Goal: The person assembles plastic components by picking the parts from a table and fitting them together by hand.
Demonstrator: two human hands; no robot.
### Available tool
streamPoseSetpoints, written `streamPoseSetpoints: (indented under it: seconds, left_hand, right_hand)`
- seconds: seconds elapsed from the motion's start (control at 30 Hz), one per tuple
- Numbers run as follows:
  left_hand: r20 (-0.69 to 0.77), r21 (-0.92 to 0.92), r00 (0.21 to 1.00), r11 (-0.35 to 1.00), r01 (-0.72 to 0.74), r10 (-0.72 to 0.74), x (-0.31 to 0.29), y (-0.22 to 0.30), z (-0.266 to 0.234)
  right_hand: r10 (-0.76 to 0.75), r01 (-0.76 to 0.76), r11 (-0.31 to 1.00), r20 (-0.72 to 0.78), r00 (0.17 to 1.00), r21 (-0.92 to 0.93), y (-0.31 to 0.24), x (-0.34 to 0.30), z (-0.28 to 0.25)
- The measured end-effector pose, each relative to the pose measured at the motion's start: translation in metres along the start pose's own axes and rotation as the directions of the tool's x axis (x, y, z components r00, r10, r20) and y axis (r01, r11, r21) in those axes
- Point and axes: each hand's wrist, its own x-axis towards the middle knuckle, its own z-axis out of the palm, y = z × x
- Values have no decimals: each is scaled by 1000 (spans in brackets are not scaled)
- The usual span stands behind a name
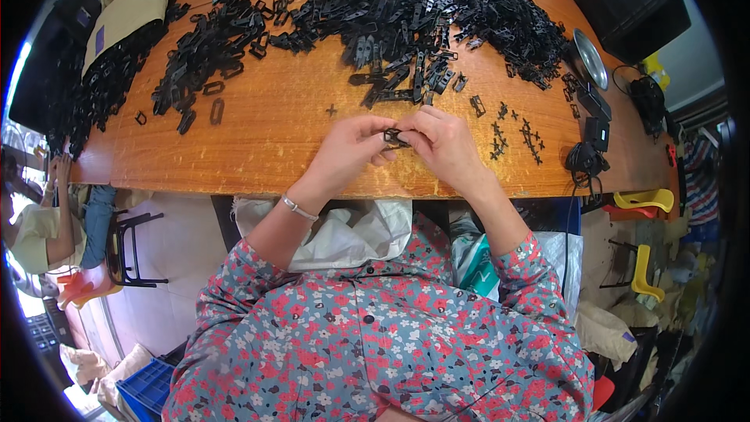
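Close to the table's near edge, my two hands meet over a small black plastic piece (393, 138) shaped like an open frame. My left hand (353, 148) pinches it from the left. From the other side the fingers of my right hand (447, 142) close on the same piece and partly cover it. A single small black cross-shaped part (331, 110) lies just beyond my left hand. Several more cross-shaped parts (498, 143) are scattered right of my right hand, near a loose black rectangular frame (477, 105).
Large heaps of black plastic parts (367, 0) cover the wooden table's (266, 125) far side. At the right stand a round metal dish (590, 59), a black bin (633, 4) and a cabled device (586, 158). Another person (51, 227) sits at the left. White sacking (344, 234) hangs below the edge.
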Motion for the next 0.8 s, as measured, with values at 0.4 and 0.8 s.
streamPoseSetpoints:
  seconds: [0.4, 0.8]
  left_hand:
    - [10, -124, 986, 978, -166, 169, -15, -18, 6]
    - [9, -128, 995, 987, -96, 98, -23, -16, 6]
  right_hand:
    - [-121, 123, 968, 22, 992, -218, -17, 1, 0]
    - [-181, 207, 943, 123, 976, -259, -14, -2, 6]
